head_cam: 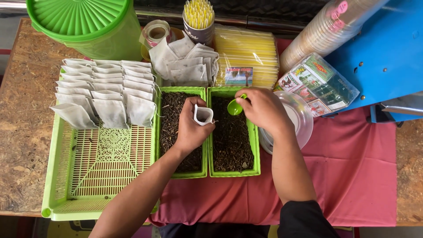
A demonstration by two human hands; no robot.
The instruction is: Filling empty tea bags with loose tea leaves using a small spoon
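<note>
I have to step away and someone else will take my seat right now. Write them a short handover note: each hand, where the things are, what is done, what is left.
Left hand: holds a small white bag open, above the two green trays of dried leaves.
Right hand: holds a green scoop beside the bag, over the right leaf tray.
Left leaf tray sits next to it.
Done: rows of filled bags lie at the far end of the big green basket.
Left: the bag in hand looks empty; a pile of loose bags waits behind the trays.
</note>
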